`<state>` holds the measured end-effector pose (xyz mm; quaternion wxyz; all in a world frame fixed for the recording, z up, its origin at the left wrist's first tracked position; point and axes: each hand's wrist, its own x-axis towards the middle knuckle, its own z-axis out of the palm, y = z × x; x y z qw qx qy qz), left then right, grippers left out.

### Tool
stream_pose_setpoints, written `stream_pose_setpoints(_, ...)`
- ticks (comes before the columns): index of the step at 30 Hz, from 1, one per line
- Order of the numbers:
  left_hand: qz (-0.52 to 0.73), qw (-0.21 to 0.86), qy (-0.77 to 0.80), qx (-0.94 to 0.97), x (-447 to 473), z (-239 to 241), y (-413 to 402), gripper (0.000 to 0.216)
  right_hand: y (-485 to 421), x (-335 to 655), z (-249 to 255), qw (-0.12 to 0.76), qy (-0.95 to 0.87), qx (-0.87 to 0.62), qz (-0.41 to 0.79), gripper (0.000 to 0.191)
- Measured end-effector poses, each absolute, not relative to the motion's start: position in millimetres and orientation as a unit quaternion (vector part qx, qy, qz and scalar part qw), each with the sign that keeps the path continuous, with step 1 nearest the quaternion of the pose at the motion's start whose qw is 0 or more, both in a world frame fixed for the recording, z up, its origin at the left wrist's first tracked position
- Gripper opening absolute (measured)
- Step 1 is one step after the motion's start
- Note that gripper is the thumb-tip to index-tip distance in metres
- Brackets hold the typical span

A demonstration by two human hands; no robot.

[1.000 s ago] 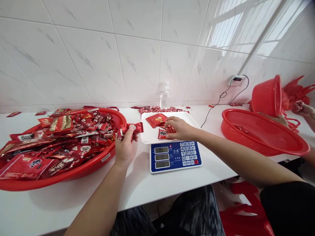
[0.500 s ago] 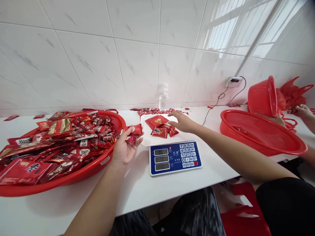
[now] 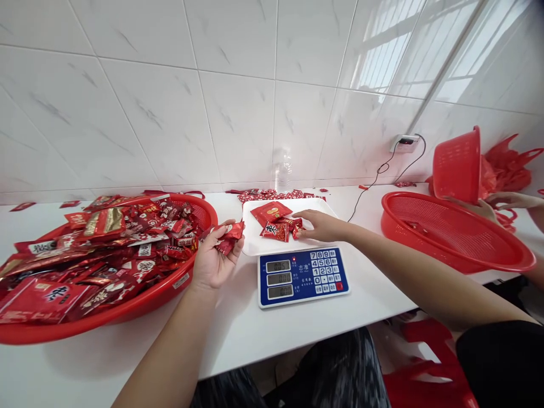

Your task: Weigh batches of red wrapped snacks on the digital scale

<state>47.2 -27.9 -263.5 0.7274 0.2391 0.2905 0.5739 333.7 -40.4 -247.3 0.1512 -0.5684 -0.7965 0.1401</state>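
Observation:
My left hand is closed around a few small red snack packets, held between the big basket and the scale. My right hand is over the scale's white tray, its thumb and fingers closed about a small red packet at the right of a little pile. In that pile lie a packet with a large black character and a flat red square packet. The blue scale panel faces me below the tray. My right fingertips are partly hidden.
A red basket heaped with packets stands at left. Loose red packets lie along the wall behind the tray. At right is another red basket, where another person's hands hold a tilted red basket. A cable runs to a wall socket.
My right hand has come down from above the pile to the small packet at its right side, fingers closing. My left hand stays nearly still with its packets. The other person's hands have shifted.

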Motion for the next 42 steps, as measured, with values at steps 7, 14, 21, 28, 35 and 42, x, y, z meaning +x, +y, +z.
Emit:
stream_pose_setpoints(7, 0.562, 0.734, 0.292, 0.245, 47, -266, -28, 0.011, -39, 326, -254, 0.155, -0.777, -0.594, 0.138, 0.053)
stream_pose_setpoints(14, 0.548, 0.744, 0.271, 0.270, 45, -269, -28, 0.012, -41, 333, -247, 0.164, -0.756, -0.619, 0.137, 0.056)
stream_pose_setpoints(21, 0.543, 0.744, 0.257, 0.292, 45, -272, -29, 0.014, -38, 333, -246, 0.169, -0.765, -0.611, 0.113, 0.050)
stream_pose_setpoints(28, 0.522, 0.753, 0.235, 0.324, 44, -274, -31, 0.015, -38, 325, -242, 0.171, -0.768, -0.610, 0.094, 0.048)
stream_pose_setpoints(35, 0.511, 0.736, 0.228, 0.381, 47, -275, -35, 0.022, -31, 319, -245, 0.183, -0.779, -0.598, 0.053, 0.044)
stream_pose_setpoints(42, 0.487, 0.734, 0.187, 0.434, 46, -283, -37, 0.015, -24, 269, -228, 0.243, -0.815, -0.522, 0.060, 0.035)
